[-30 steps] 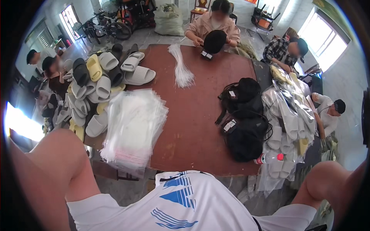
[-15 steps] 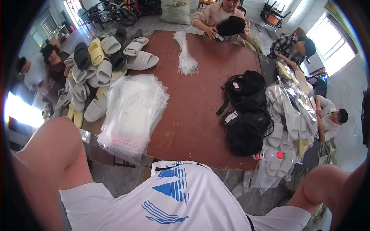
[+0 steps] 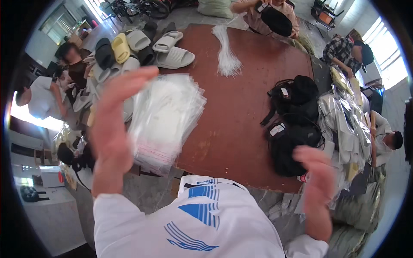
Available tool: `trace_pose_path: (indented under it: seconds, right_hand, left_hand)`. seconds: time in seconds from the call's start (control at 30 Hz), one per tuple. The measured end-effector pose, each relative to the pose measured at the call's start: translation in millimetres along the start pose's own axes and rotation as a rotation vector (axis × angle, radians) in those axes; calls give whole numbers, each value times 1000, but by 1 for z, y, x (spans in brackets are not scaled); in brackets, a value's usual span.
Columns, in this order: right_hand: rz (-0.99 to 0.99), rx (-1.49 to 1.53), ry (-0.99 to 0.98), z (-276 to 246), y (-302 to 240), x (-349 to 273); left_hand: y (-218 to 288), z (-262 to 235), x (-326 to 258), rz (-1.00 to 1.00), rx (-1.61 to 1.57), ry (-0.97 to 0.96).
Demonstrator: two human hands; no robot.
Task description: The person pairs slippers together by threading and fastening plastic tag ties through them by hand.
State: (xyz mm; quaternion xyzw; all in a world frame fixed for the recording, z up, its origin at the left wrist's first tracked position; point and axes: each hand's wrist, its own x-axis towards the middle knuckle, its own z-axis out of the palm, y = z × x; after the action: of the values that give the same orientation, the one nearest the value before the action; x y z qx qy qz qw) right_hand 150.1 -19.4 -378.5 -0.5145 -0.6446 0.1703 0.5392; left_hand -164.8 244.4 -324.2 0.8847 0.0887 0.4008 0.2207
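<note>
Clear bag stack (image 3: 165,118), two black bags (image 3: 292,124)

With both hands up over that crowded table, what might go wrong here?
1. The stack of clear plastic bags lies at the edge of the brown table, partly past it; the left hand, raised beside it, might brush it and send bags sliding off.
2. The right hand is above the black bags, whose straps lie loose; fingers might snag one and drag a bag along.
</note>
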Motion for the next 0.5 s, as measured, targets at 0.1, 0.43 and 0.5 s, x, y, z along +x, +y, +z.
trace_pose_path:
  seconds: [0.1, 0.43, 0.5]
  right_hand:
    - [436, 136, 11, 33, 87, -67]
    - [1010, 360, -79, -53, 148, -234]
    - [1410, 504, -899, -55, 123, -273]
  left_hand:
    - [-76, 88, -69, -549, -310, 56]
    - [-80, 253, -173, -1051, -611, -461]
    - [-82, 271, -158, -1015, -619, -552]
